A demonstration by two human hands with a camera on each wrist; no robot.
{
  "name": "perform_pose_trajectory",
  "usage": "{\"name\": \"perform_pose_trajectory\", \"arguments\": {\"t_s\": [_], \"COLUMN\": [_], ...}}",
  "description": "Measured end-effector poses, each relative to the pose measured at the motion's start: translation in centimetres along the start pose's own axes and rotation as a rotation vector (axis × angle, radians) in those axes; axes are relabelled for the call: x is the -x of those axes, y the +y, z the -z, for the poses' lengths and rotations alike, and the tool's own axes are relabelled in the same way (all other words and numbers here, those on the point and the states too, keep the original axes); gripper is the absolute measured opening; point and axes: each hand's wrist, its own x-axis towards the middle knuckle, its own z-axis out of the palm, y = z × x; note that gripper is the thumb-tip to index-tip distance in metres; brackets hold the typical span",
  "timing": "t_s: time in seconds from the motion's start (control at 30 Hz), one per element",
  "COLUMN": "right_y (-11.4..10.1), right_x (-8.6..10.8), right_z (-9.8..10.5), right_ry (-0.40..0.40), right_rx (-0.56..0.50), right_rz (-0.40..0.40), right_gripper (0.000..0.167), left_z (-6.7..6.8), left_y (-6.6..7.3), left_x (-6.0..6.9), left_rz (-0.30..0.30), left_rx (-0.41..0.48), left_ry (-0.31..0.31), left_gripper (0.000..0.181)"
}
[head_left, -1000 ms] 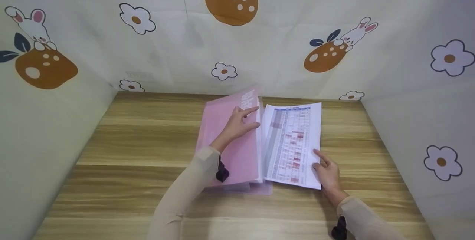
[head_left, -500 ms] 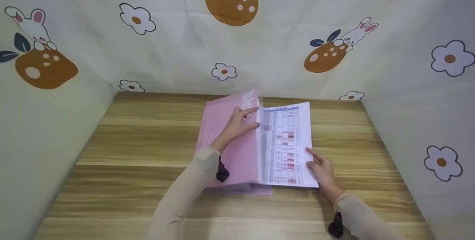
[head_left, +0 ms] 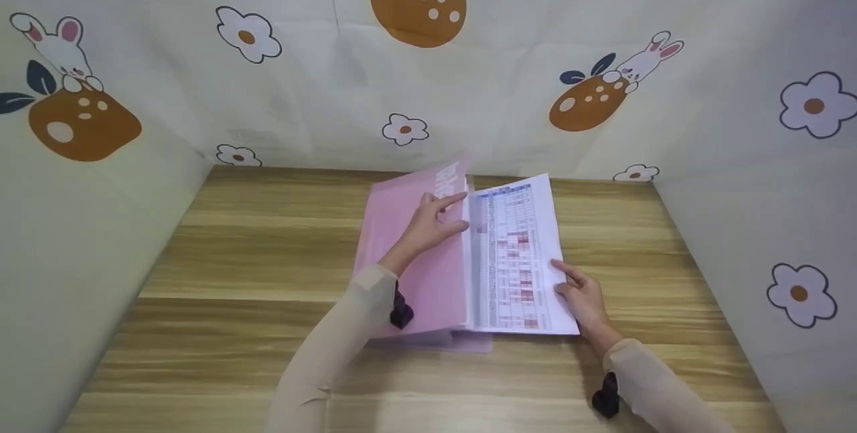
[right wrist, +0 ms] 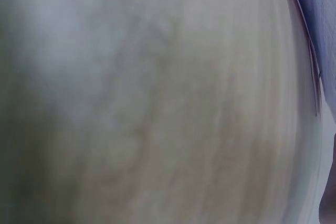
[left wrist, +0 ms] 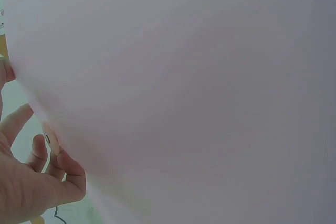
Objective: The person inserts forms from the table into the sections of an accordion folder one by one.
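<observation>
A pink folder (head_left: 392, 219) with white lettering stands partly open at the middle of the table, its cover tilted up. My left hand (head_left: 432, 222) holds the cover's right edge with thumb and fingers. In the left wrist view, the pale cover (left wrist: 194, 98) fills most of the picture, and the hand (left wrist: 37, 177) is at its edge. A white sheet printed with a table (head_left: 515, 252) slants to the right, its left side tucked behind the cover. My right hand (head_left: 586, 302) pinches the sheet's right edge. The right wrist view shows only a sliver of hand (right wrist: 329, 192).
The wooden tabletop (head_left: 254, 252) reaches to patterned curtain walls (head_left: 308, 98) at the back and both sides. Part of the folder's lower layer (head_left: 472, 342) sticks out below the cover. Dark wrist devices (head_left: 606, 396) sit at the sleeves.
The sheet has moved left with my right hand, its left side now hidden behind the cover. Most recently its top has tilted up and left. My left hand has stayed still.
</observation>
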Motion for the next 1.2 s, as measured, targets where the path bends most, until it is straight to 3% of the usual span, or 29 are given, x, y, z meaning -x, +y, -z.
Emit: {"name": "perform_pose_trajectory", "arguments": {"t_s": [0.33, 0.8, 1.2], "right_y": [-0.1, -0.5, -0.8], "right_x": [0.0, -0.6, -0.7], "right_z": [-0.1, -2.6, -4.7], "right_ry": [0.014, -0.014, -0.05], "right_rx": [-0.008, -0.004, -0.091], "right_rz": [-0.007, 0.033, 0.037], "right_gripper": [0.044, 0.045, 0.046], "left_z": [-0.1, -0.2, -0.1], "left_y": [0.0, 0.0, 0.0], "left_x": [0.0, 0.0, 0.1], "left_rz": [-0.023, -0.007, -0.021], "left_rx": [-0.008, -0.009, 0.001], "left_ry": [0.001, 0.003, 0.003], "left_gripper": [0.054, 0.055, 0.055]}}
